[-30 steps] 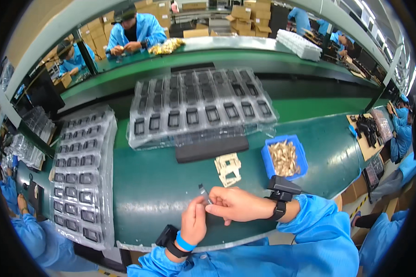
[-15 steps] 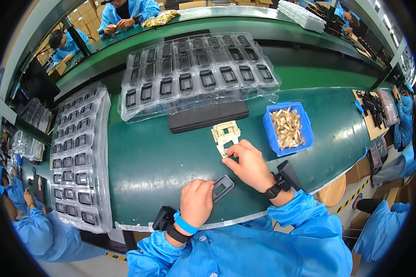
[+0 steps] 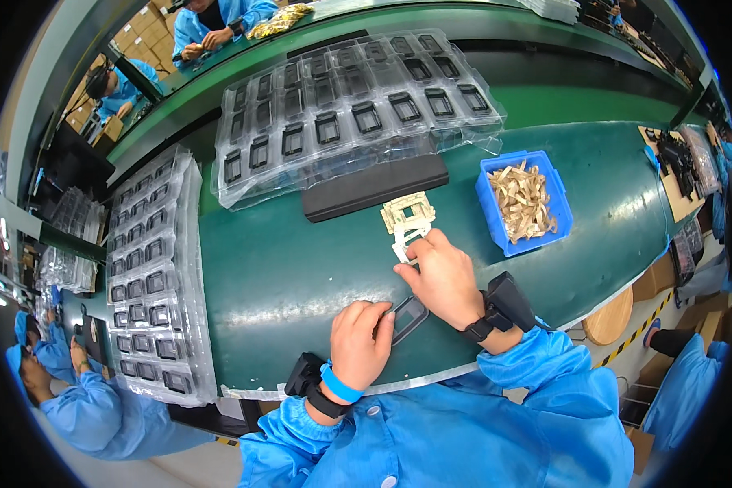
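Observation:
My left hand (image 3: 361, 342) is closed on a small dark grey rectangular frame (image 3: 416, 317) with rounded corners, gripping its left edge between thumb and fingers just above the green table. My right hand (image 3: 446, 278) is closed, thumb and forefinger pinching the near end of a pale cut-out sheet (image 3: 401, 246). That sheet lies against a stack of cream pieces (image 3: 407, 213) with square openings. Whether a smaller piece sits between the right fingertips is hidden. To the right of the stack stands a blue bin (image 3: 489, 199) filled with tan, curled strips (image 3: 525, 200).
Clear plastic trays (image 3: 358, 156) holding black frames lie behind, propped over a long black bar (image 3: 374, 189). Another such tray (image 3: 189, 325) lies along the left. A board with black parts (image 3: 677, 167) sits far right. Other people in blue work beyond the table.
The view has shifted slightly, so the table appears a little higher and to the right. The dark frame in my left hand has tilted and its face looks darker. My right hand stays at the cream sheet.

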Action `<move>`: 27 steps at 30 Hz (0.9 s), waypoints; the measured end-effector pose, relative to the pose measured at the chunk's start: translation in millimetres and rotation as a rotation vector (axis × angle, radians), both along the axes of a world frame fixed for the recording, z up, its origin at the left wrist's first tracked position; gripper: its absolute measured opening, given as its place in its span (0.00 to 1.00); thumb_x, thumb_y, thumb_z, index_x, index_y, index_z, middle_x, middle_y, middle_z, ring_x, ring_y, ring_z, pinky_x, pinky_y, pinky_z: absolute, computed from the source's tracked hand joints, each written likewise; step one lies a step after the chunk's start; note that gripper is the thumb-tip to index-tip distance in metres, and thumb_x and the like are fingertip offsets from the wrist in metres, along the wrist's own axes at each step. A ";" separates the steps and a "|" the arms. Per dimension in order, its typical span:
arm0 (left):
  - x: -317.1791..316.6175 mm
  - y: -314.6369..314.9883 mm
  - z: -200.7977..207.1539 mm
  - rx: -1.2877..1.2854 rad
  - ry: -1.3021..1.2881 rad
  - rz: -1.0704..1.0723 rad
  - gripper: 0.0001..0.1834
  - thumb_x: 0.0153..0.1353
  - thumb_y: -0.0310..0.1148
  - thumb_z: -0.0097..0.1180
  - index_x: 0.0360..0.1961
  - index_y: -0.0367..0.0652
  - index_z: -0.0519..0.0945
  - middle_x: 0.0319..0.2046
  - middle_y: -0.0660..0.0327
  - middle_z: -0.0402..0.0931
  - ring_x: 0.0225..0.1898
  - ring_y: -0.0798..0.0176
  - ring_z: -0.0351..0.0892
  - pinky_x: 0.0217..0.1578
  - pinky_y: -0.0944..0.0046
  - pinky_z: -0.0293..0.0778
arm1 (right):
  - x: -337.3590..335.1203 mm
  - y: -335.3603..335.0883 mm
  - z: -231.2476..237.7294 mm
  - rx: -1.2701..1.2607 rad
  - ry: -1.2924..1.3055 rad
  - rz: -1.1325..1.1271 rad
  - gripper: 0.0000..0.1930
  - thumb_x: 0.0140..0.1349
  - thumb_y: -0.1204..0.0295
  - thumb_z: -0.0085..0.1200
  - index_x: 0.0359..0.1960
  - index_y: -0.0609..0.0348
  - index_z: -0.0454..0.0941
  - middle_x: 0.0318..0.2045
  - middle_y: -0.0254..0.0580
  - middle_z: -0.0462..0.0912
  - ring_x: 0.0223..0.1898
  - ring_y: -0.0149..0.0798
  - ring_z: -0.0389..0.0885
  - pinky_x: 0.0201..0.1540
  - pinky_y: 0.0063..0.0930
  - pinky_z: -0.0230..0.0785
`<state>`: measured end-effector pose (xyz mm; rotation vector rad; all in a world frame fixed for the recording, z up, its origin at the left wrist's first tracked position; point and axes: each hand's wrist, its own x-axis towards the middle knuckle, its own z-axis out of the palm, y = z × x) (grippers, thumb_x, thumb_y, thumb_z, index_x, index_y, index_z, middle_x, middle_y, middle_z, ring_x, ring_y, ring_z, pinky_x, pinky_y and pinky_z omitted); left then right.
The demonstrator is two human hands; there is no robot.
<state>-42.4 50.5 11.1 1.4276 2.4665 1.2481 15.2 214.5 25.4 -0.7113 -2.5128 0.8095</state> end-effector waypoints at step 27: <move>-29.2 43.0 7.2 0.026 -0.067 0.102 0.07 0.65 0.26 0.54 0.41 0.34 0.79 0.30 0.57 0.74 0.26 0.63 0.75 0.28 0.65 0.71 | 7.4 23.5 19.4 -0.110 -0.233 0.401 0.07 0.53 0.74 0.59 0.32 0.65 0.77 0.34 0.54 0.78 0.38 0.58 0.80 0.43 0.49 0.72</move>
